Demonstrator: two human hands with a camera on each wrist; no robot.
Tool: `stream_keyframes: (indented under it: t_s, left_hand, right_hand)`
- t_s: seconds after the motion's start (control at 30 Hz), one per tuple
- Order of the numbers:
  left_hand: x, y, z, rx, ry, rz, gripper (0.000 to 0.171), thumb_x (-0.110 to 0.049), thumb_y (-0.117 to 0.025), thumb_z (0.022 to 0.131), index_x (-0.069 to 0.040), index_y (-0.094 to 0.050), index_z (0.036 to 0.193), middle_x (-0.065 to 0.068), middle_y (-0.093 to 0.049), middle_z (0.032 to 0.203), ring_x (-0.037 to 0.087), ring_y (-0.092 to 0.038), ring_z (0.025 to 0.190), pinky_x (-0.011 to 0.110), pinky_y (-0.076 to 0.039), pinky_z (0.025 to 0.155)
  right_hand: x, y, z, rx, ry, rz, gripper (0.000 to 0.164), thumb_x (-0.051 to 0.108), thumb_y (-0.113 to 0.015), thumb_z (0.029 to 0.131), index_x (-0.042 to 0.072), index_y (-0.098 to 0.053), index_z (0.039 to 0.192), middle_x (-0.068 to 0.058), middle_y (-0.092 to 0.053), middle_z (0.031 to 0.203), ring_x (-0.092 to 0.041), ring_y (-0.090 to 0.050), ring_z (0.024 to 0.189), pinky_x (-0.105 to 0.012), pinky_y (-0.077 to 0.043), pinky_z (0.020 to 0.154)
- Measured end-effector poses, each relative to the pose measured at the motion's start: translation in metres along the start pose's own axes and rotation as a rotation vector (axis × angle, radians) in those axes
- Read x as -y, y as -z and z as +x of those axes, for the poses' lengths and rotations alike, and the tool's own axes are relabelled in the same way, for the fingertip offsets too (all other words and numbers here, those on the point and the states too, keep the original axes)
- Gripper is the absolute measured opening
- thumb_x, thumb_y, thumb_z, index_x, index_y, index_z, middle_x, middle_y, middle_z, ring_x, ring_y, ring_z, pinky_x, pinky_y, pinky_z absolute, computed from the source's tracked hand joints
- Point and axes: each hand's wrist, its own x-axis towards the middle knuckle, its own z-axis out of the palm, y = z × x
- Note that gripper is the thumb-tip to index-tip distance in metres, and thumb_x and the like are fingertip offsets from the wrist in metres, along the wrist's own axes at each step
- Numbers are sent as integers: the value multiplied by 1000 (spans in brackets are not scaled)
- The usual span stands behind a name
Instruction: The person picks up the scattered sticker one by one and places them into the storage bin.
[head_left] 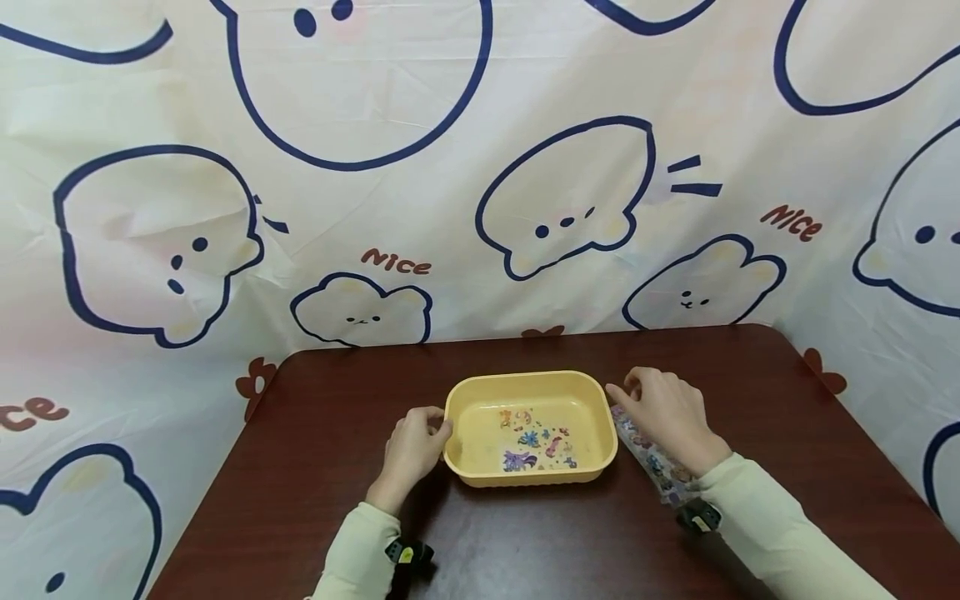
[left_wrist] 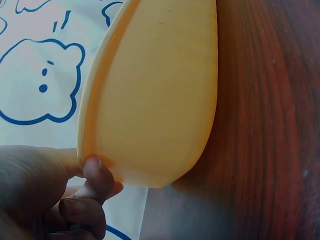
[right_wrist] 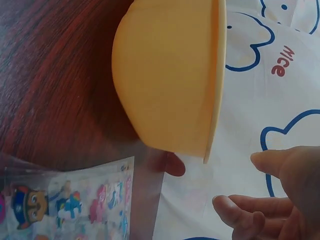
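A yellow plastic basin point(head_left: 475, 467) stands on the table, with small colourful cartoon figures point(head_left: 528, 439) on its floor; I cannot tell whether they are printed or loose. My left hand point(head_left: 415, 450) pinches the basin's left rim between thumb and fingers, and the left wrist view shows this grip point(left_wrist: 95, 175) at the corner. Just off the opposite rim is my right hand point(head_left: 670, 414), thumb and fingers apart with nothing between them. Below it lies a clear plastic packet point(head_left: 651, 457) of cartoon stickers, one a dog in a cap point(right_wrist: 30, 206).
The dark wooden table point(head_left: 330, 417) has a glossy red-brown top. Behind it and at its sides hangs a white cloth point(head_left: 450, 208) with blue-outlined bears. Each wrist wears a small dark device point(head_left: 408, 552) on a strap.
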Motion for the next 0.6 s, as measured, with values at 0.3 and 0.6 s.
stream_keyframes:
  t_s: [0.3,0.6]
  left_hand:
    - [1,0,-2,-5,2,2,31,-29,-65,95,-10,-73,119,-4,-75,80,8,-63,64,37,-49,67]
    - [0,0,-2,-11,-4,-8,31,-29,-65,95,-11,-73,119,-3,-76,81,8,-64,65,37,-49,66]
  right_hand:
    - [-11,-4,-2,-20,13,6,40,41,-64,97,1,-71,100,-1,-60,65,-14,-48,52,-29,-35,45]
    - [-19,-2,-1,12,-8,-17,44,42,-64,97,-1,-71,105,-1,-56,63,-16,-48,53,-30,-34,45]
